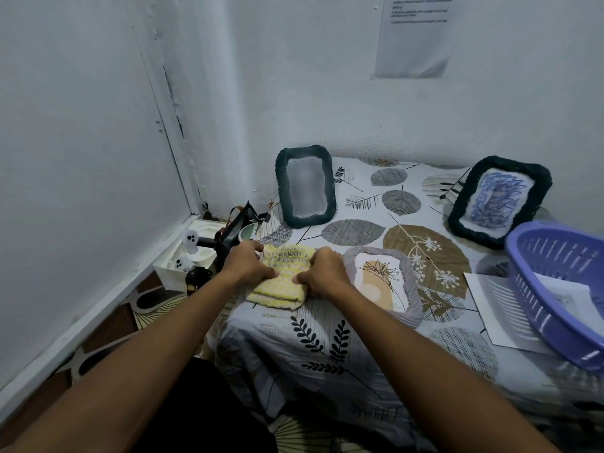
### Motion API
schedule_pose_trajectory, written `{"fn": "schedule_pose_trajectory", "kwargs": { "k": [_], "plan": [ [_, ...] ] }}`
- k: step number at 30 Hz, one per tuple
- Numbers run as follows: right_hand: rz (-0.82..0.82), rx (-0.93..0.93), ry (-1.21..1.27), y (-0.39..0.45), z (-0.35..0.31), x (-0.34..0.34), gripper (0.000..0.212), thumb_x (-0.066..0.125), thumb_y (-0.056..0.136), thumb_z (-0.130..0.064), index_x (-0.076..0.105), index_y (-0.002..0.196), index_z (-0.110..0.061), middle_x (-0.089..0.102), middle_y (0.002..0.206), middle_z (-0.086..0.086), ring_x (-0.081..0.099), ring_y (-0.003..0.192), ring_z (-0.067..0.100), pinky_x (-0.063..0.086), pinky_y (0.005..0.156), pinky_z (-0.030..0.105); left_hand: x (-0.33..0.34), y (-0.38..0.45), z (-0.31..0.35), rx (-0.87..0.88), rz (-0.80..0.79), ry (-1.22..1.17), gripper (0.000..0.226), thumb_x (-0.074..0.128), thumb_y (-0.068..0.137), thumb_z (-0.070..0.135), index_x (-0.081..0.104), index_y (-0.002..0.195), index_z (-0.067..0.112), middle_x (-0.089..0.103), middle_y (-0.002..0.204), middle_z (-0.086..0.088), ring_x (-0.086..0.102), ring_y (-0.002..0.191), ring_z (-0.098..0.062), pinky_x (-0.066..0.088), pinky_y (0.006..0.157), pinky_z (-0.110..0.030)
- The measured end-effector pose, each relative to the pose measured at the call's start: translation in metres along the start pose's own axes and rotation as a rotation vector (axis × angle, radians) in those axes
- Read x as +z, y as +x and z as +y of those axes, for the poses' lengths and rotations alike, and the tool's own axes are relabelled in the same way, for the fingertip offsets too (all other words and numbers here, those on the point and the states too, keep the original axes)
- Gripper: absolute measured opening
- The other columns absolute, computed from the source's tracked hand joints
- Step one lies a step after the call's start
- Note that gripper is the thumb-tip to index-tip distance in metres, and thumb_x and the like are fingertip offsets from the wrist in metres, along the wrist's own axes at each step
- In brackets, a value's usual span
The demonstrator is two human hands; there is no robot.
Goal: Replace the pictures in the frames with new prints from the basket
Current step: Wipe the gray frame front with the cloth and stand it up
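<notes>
Both hands are gripping the yellow frame [277,282] lying flat on the bed [327,354]: the left hand [246,261] is curling over its 9 o'clock edge, the right hand [322,273] over its 3 o'clock edge. Dark writing is showing on the frame's picture, too blurred to read. Just at 3 o'clock a grey frame [382,282] with a flower print is lying flat. Further toward 3 o'clock a purple basket [562,289] is sitting on loose prints [496,308]. At 12 o'clock a dark frame [305,186] is standing upright; at 2 o'clock another [498,201] is leaning, holding a blue scribble. A wall notice [415,34] is carrying unreadable text.
</notes>
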State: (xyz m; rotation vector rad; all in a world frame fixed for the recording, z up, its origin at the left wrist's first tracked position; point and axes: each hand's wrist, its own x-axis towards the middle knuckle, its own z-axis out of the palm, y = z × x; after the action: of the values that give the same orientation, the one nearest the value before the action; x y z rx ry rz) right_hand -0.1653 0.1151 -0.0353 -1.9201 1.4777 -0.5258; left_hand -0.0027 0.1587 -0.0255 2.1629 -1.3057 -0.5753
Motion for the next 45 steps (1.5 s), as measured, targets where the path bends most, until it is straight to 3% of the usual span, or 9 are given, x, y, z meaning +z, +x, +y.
{"fn": "schedule_pose_trajectory", "kwargs": {
  "k": [7,13,17,20,28,36,40,42,45],
  "plan": [
    [0.055,0.025,0.181,-0.004,0.012,-0.046,0.034,0.082,0.074,-0.027,0.059,0.07,-0.003,0.064,0.065,0.016,0.063,0.054,0.026,0.057,0.056,0.044,0.01,-0.007,0.037,0.241,0.121,0.097,0.073,0.081,0.068,0.033,0.05,0.132,0.019,0.058,0.126,-0.007,0.055,0.112,-0.024,0.049,0.092,-0.041],
    [0.257,0.099,0.09,-0.007,0.071,-0.108,0.035,0.069,0.086,-0.033,0.067,0.076,0.001,0.062,0.065,0.014,0.057,0.057,0.023,0.052,0.06,0.04,0.048,-0.023,0.091,0.43,-0.029,-0.013,0.049,0.073,0.08,0.033,0.06,0.122,0.014,0.063,0.117,-0.004,0.057,0.102,-0.017,0.05,0.09,-0.036],
    [0.329,0.213,-0.209,-0.018,0.109,-0.119,0.031,0.052,0.091,-0.039,0.067,0.081,-0.014,0.066,0.092,0.009,0.06,0.096,0.032,0.051,0.082,0.044,0.082,-0.03,0.106,0.37,-0.089,0.084,0.048,0.061,0.084,0.045,0.056,0.126,0.021,0.059,0.125,-0.014,0.054,0.114,-0.026,0.048,0.093,-0.038],
    [0.278,0.246,-0.388,-0.027,0.122,-0.117,0.041,0.042,0.094,-0.045,0.065,0.104,-0.012,0.052,0.13,0.013,0.039,0.124,0.034,0.037,0.102,0.047,0.1,-0.038,0.108,0.307,-0.118,0.148,0.05,0.055,0.089,0.046,0.049,0.132,0.02,0.057,0.128,-0.015,0.043,0.125,-0.032,0.043,0.098,-0.041],
    [0.149,0.26,-0.425,-0.041,0.115,-0.104,0.052,0.032,0.098,-0.052,0.064,0.113,-0.015,0.015,0.159,0.012,0.0,0.146,0.038,0.0,0.115,0.059,0.113,-0.049,0.109,0.264,-0.086,0.039,0.049,0.055,0.089,0.046,0.051,0.13,0.019,0.06,0.125,-0.008,0.046,0.122,-0.029,0.043,0.097,-0.038],
    [0.298,0.297,-0.185,-0.036,0.12,-0.108,0.04,0.045,0.095,-0.041,0.068,0.106,-0.011,0.036,0.145,0.012,0.023,0.136,0.034,0.02,0.113,0.05,0.111,-0.045,0.108,0.141,-0.039,-0.427,0.038,0.061,0.087,0.024,0.059,0.125,0.015,0.065,0.122,-0.004,0.06,0.107,-0.019,0.048,0.097,-0.039],
    [0.396,0.175,0.345,-0.038,0.116,-0.113,0.04,0.046,0.095,-0.041,0.063,0.12,-0.015,0.06,0.124,0.013,0.055,0.11,0.028,0.046,0.095,0.04,0.107,-0.041,0.112,0.129,0.018,-0.687,0.042,0.054,0.088,0.006,0.058,0.129,0.012,0.063,0.124,-0.002,0.059,0.112,-0.017,0.047,0.101,-0.039],
    [0.402,0.116,0.575,-0.041,0.11,-0.118,0.043,0.048,0.099,-0.034,0.048,0.138,-0.017,0.059,0.123,0.004,0.054,0.112,0.021,0.045,0.097,0.037,0.105,-0.04,0.119,0.096,0.022,-0.874,0.044,0.054,0.09,0.0,0.053,0.133,0.007,0.061,0.127,-0.004,0.058,0.116,-0.019,0.046,0.103,-0.042],
    [0.454,0.062,0.756,-0.038,0.107,-0.123,0.04,0.051,0.098,-0.025,0.047,0.137,-0.017,0.058,0.116,0.001,0.057,0.104,0.018,0.05,0.081,0.028,0.103,-0.036,0.13,-0.001,0.027,-1.084,0.041,0.056,0.09,-0.004,0.053,0.131,0.0,0.062,0.123,-0.012,0.06,0.112,-0.024,0.047,0.101,-0.041]
  ]
}}
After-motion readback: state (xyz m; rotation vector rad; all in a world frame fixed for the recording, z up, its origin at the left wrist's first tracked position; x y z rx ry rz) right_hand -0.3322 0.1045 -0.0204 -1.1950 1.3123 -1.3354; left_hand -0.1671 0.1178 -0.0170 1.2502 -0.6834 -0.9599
